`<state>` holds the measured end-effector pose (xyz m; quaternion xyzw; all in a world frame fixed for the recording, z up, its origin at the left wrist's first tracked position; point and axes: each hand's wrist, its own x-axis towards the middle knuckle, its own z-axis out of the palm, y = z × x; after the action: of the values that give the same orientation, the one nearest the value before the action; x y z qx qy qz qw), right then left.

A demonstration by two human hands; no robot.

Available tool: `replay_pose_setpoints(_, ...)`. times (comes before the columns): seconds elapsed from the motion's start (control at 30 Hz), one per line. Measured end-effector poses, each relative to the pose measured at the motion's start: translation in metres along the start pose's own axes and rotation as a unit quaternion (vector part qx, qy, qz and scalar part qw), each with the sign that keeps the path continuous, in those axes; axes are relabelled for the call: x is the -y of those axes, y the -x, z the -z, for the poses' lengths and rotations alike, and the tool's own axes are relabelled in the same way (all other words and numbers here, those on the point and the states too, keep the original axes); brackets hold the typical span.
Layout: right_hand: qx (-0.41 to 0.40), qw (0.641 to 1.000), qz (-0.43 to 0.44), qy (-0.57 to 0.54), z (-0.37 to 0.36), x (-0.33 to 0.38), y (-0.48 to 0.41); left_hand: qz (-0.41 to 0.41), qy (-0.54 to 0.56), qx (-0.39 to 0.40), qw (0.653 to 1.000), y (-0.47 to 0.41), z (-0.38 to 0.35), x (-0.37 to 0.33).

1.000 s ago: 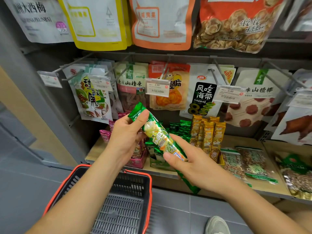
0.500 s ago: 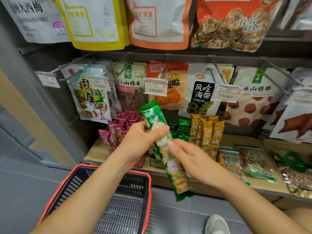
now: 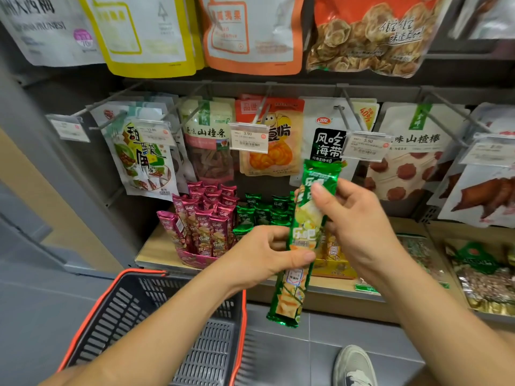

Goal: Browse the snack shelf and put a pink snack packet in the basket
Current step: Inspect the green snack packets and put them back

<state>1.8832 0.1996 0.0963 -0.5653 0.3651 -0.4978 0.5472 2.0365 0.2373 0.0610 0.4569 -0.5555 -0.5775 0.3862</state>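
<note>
While gripped in both hands, long glossy green foil snack packet (image 3: 305,229): near upright in front of shelf, both ends crimped, top leaning slightly right.
Left hand (image 3: 259,254): thumb and fingers wrapped round packet's middle.
Right hand (image 3: 359,224): thumb pressed across upper front, fingers curled behind, grasping same packet.
Pink foil snack packets (image 3: 206,218): slim, crinkled, metallic; upright and crowded in pink cardboard tray (image 3: 192,259), untouched, at left end of pale wooden shelf (image 3: 156,252), just beside matching green sticks (image 3: 262,213).
Basket (image 3: 119,316): dark grey slatted plastic, orange-red rim, below left forearm, over grey floor tiles.
Hanging pouches (image 3: 206,140): flat printed bags on metal pegs above, clear price tags (image 3: 248,137) clipped in front.
</note>
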Motion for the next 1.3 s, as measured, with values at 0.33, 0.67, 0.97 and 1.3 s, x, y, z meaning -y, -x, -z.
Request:
replay_pose_setpoints(0.33,-0.087,0.989,-0.034,-0.114,0.018,0.009,-0.004,-0.014,0.025,0.047,0.998,0.005,-0.020,0.003)
replay_pose_setpoints(0.67,-0.040,0.998,-0.041,-0.030,0.035,0.009,-0.005,-0.004,-0.036,0.041,0.999,0.008,-0.003,0.013)
replay_pose_setpoints(0.97,-0.033,0.989,0.009,0.141,0.035,0.009,-0.002,0.038,0.156,0.110,0.981,0.011,0.014,0.020)
replay_pose_setpoints(1.3,-0.083,0.994,-0.005,0.068,0.040,0.011,-0.008,0.032,-0.103,-0.044,0.993,0.007,0.030,0.027)
